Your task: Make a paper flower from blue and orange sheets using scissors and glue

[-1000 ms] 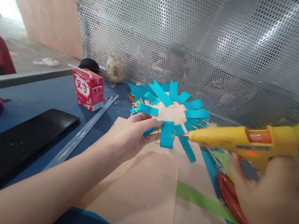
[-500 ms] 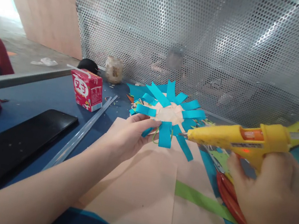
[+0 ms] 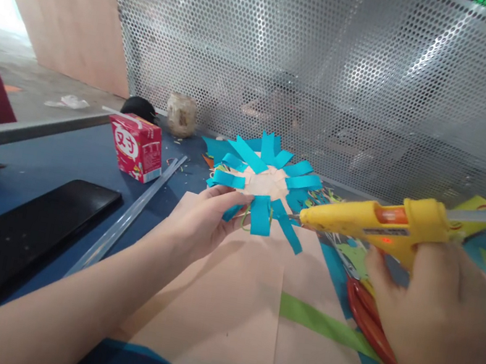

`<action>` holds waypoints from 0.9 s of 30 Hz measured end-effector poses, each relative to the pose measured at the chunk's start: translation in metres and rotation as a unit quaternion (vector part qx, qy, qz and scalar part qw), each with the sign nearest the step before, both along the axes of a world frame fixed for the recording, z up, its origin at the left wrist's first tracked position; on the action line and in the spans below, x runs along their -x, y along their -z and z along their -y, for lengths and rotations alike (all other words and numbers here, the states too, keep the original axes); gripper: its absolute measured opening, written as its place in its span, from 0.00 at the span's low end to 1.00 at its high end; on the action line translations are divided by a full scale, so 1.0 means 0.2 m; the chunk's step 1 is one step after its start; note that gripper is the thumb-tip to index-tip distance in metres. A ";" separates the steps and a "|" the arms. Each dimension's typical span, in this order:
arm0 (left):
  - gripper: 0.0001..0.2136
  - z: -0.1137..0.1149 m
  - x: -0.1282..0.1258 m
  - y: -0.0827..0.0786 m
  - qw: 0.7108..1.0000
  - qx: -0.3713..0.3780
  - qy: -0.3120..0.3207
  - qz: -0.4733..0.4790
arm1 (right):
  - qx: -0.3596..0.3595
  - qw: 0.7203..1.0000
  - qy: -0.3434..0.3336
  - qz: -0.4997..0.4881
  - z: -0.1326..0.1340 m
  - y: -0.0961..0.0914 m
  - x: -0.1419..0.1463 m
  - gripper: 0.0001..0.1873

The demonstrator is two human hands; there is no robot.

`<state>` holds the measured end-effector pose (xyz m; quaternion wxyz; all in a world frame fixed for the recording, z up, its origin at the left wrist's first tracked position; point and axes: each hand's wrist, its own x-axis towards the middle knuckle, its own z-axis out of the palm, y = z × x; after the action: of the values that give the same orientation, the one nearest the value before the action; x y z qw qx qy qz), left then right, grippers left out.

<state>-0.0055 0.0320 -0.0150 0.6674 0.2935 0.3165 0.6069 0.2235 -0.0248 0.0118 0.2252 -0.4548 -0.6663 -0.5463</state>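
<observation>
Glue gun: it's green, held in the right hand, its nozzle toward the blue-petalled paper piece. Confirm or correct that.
Only the colour is wrong: the head view shows a yellow glue gun, held in the right hand, its nozzle toward the blue-petalled paper piece.

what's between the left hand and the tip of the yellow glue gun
In the head view, two blue strips of the paper piece lie between the left hand and the tip of the yellow glue gun; whether it touches them is unclear.

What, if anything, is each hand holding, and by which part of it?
The left hand holds the blue paper flower by its near left edge; the right hand holds the yellow glue gun by its handle.
</observation>
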 end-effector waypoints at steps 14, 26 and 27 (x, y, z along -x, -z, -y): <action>0.04 0.01 -0.01 0.00 1.000 0.011 -0.006 0.004 | 0.015 0.999 -0.044 0.002 0.00 0.01 0.02 0.14; 0.04 -0.01 0.01 -0.01 0.999 0.023 -0.024 0.025 | 0.001 0.999 -0.028 0.017 0.00 -0.01 0.01 0.13; 0.04 -0.01 0.01 -0.01 0.999 0.022 -0.024 0.029 | 0.000 0.999 -0.031 0.017 0.00 -0.01 0.01 0.12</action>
<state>-0.0073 0.0335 -0.0133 0.6676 0.2533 0.3171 0.6241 0.2205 -0.0255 0.0133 0.2305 -0.4249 -0.6836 -0.5468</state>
